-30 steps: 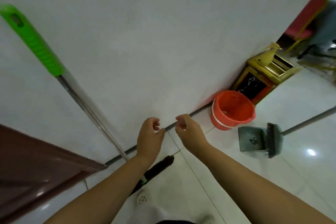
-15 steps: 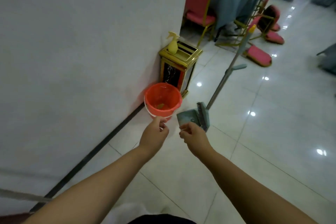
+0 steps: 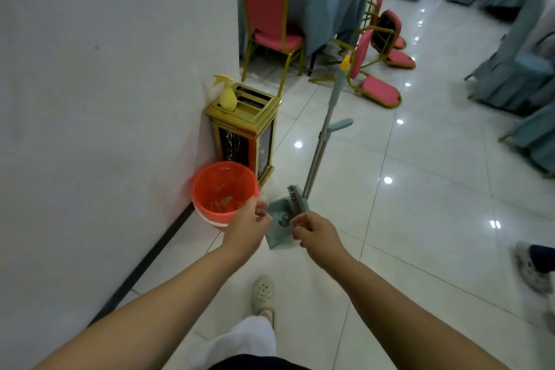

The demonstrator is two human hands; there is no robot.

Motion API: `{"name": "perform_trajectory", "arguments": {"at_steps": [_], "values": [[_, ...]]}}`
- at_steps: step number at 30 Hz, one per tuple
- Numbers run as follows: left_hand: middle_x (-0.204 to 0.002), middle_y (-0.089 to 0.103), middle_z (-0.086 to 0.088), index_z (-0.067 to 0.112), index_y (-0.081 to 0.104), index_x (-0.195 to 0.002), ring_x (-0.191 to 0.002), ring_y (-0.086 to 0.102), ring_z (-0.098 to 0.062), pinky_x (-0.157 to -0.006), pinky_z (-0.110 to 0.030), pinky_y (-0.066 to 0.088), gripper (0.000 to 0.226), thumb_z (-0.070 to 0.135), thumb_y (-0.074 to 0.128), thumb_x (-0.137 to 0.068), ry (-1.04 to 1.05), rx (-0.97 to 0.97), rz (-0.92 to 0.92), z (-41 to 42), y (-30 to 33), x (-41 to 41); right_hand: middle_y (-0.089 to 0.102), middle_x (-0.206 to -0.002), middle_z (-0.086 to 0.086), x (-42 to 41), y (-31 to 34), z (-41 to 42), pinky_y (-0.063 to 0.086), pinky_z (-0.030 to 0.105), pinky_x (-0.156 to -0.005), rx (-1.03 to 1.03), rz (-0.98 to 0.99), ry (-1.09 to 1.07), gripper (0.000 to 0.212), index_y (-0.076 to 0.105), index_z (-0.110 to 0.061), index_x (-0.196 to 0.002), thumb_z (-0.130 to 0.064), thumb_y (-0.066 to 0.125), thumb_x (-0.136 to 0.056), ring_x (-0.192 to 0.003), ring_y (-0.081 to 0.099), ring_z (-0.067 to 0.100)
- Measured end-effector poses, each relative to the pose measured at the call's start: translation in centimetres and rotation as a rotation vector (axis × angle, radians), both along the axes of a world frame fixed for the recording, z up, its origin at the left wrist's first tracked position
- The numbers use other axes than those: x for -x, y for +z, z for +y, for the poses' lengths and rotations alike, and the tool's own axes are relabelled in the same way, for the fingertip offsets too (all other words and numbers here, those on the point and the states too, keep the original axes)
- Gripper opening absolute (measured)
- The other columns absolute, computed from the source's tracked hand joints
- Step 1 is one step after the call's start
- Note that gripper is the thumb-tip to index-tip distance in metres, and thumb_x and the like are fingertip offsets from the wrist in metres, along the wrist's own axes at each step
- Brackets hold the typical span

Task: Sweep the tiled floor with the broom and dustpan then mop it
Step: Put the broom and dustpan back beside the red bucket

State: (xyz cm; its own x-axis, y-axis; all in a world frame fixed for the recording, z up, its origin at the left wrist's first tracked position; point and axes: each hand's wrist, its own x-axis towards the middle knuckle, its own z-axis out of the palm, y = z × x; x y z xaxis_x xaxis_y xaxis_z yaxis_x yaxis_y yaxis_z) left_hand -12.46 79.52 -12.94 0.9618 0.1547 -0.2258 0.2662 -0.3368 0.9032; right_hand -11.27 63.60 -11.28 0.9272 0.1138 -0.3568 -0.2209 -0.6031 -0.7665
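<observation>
Dustpan (image 3: 280,221) stands on floor (image 3: 420,219) just ahead, behind both hands, its handle (image 3: 322,132) rising away toward the chairs; right hand (image 3: 315,234) nearer, left hand (image 3: 247,225) beside bucket (image 3: 223,192); fingers loosely curled, apparently holding nothing.

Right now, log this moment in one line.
left hand empty | right hand empty | dustpan on floor | orange bucket at wall
</observation>
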Motion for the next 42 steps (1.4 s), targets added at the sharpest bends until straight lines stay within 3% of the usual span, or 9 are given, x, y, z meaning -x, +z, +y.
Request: {"name": "perform_trajectory", "arguments": {"at_steps": [3, 9, 16, 19, 26, 31, 33, 36, 42], "values": [[-0.088, 0.059, 0.010, 0.034, 0.052, -0.090, -0.079, 0.058, -0.003, -0.058, -0.010, 0.041, 0.022, 0.013, 0.058, -0.089, -0.029, 0.018, -0.009, -1.1, -0.8, -5.2, 0.065, -0.101, 0.007, -4.9, 0.5, -1.2, 0.056, 0.037, -0.085, 0.003, 0.010, -0.033, 0.014, 0.063, -0.018, -0.098, -0.010, 0.054, -0.091, -0.093, 0.063, 0.022], [-0.091, 0.057, 0.010, 0.029, 0.052, -0.103, -0.080, 0.056, -0.003, -0.056, -0.012, 0.041, 0.018, 0.019, 0.056, -0.089, -0.040, 0.032, 0.012, -2.0, -0.6, -16.3, 0.066, -0.102, 0.004, -16.3, 1.7, -3.0, 0.056, 0.035, -0.086, 0.053, -0.002, -0.058, 0.014, 0.061, -0.021, -0.099, -0.013, 0.053, -0.093, -0.095, 0.063, 0.019], [-0.096, 0.058, 0.010, 0.023, 0.053, -0.115, -0.087, 0.058, -0.007, -0.073, -0.026, 0.052, 0.025, 0.023, 0.057, -0.090, -0.063, 0.025, 0.018, -3.1, 0.2, -27.0, 0.067, -0.091, 0.002, -26.6, 1.1, -4.9, 0.056, 0.031, -0.082, -0.007, -0.033, -0.174, 0.018, 0.060, -0.023, -0.091, -0.007, 0.052, -0.091, -0.088, 0.065, 0.017], [-0.094, 0.056, 0.015, 0.024, 0.053, -0.117, -0.086, 0.057, -0.002, -0.067, -0.017, 0.048, 0.027, 0.026, 0.058, -0.090, -0.092, -0.005, -0.006, -4.7, 0.7, -30.2, 0.066, -0.085, -0.003, -29.2, 0.5, -5.9, 0.054, 0.021, -0.070, -0.030, -0.016, -0.198, 0.017, 0.059, -0.023, -0.090, -0.008, 0.053, -0.091, -0.080, 0.065, 0.011], [-0.108, 0.053, 0.018, 0.029, 0.046, -0.131, -0.092, 0.055, 0.001, -0.059, -0.006, 0.040, 0.045, 0.029, 0.062, -0.089, -0.088, 0.012, -0.081, -9.1, 2.3, -36.6, 0.061, -0.085, -0.009, -37.2, -1.6, -9.0, 0.052, 0.024, -0.074, 0.065, -0.013, -0.161, 0.016, 0.058, -0.022, -0.097, -0.008, 0.052, -0.093, -0.083, 0.062, 0.011], [-0.113, 0.053, 0.022, 0.033, 0.048, -0.128, -0.107, 0.051, -0.001, -0.083, -0.018, 0.044, 0.044, 0.030, 0.064, -0.087, -0.025, 0.041, -0.104, -11.8, 3.1, -40.0, 0.062, -0.100, -0.001, -42.3, -3.7, -12.0, 0.049, 0.023, -0.071, 0.215, -0.034, -0.047, 0.023, 0.060, -0.016, -0.114, -0.012, 0.050, -0.094, -0.083, 0.059, 0.012], [-0.102, 0.056, 0.027, 0.039, 0.052, -0.110, -0.100, 0.055, 0.001, -0.078, -0.015, 0.045, 0.024, 0.033, 0.060, -0.089, -0.010, 0.040, -0.086, -12.8, 3.2, -40.8, 0.060, -0.104, 0.003, -44.1, -4.4, -13.4, 0.047, 0.021, -0.065, 0.287, -0.045, 0.021, 0.025, 0.057, -0.018, -0.117, -0.012, 0.051, -0.093, -0.078, 0.057, 0.011], [-0.087, 0.059, 0.015, 0.035, 0.052, -0.091, -0.084, 0.060, -0.003, -0.062, -0.016, 0.049, 0.002, 0.035, 0.054, -0.093, 0.041, -0.002, -0.091, -14.1, 3.2, -41.5, 0.053, -0.118, 0.008, -46.6, -5.4, -15.2, 0.043, 0.020, -0.067, 0.340, -0.053, 0.167, 0.037, 0.051, -0.018, -0.129, -0.010, 0.053, -0.093, -0.082, 0.053, 0.014], [-0.091, 0.060, 0.003, 0.020, 0.058, -0.103, -0.085, 0.059, -0.012, -0.071, -0.034, 0.050, 0.020, 0.036, 0.050, -0.094, 0.175, -0.090, -0.164, -15.3, 2.6, -40.0, 0.042, -0.134, 0.014, -49.6, -6.5, -15.7, 0.049, 0.031, -0.090, 0.463, -0.004, 0.463, 0.058, 0.031, -0.020, -0.148, -0.013, 0.052, -0.095, -0.111, 0.054, 0.028]]}}
